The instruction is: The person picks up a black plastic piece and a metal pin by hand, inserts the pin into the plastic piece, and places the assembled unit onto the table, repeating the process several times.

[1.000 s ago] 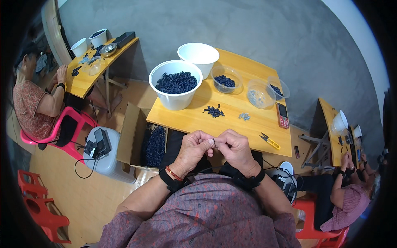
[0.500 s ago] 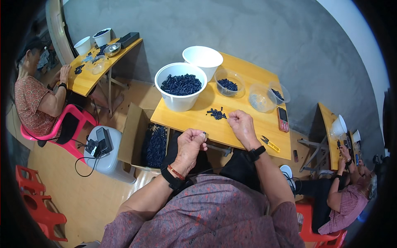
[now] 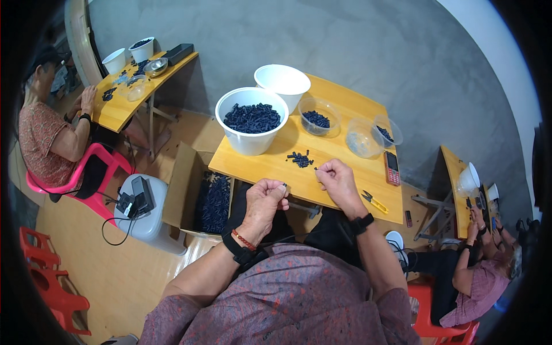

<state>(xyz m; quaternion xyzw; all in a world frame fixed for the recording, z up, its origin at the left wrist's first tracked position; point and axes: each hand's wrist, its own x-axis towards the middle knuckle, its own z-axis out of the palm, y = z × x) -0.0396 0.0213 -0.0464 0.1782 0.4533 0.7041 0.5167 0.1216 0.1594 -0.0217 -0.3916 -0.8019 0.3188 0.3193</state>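
Observation:
My left hand [image 3: 263,208] is held before the near edge of the wooden table, thumb and fingers closed in a pinch. A tiny dark piece [image 3: 284,185] shows at its fingertips. My right hand [image 3: 339,183] hovers over the near part of the table, its thumb and forefinger pinched together on a small black piece [image 3: 316,169]. Just left of those fingertips lies a loose pile of short black cylindrical pieces [image 3: 300,159]. Behind it stands a white tub [image 3: 251,141] filled with similar black pieces. Yellow-handled snips [image 3: 376,202] rest right of my right hand.
A second white tub [image 3: 282,77], clear bowls [image 3: 363,138] with black parts and a red phone [image 3: 393,168] share the table [image 3: 345,98]. A cardboard box [image 3: 179,184] of black parts stands below left. Co-workers sit at tables on both sides; a grey stool [image 3: 144,227] holds black devices.
My right hand has drawn slightly toward me, and a small black piece now shows at its fingertips. My left hand keeps its pinch in nearly the same place.

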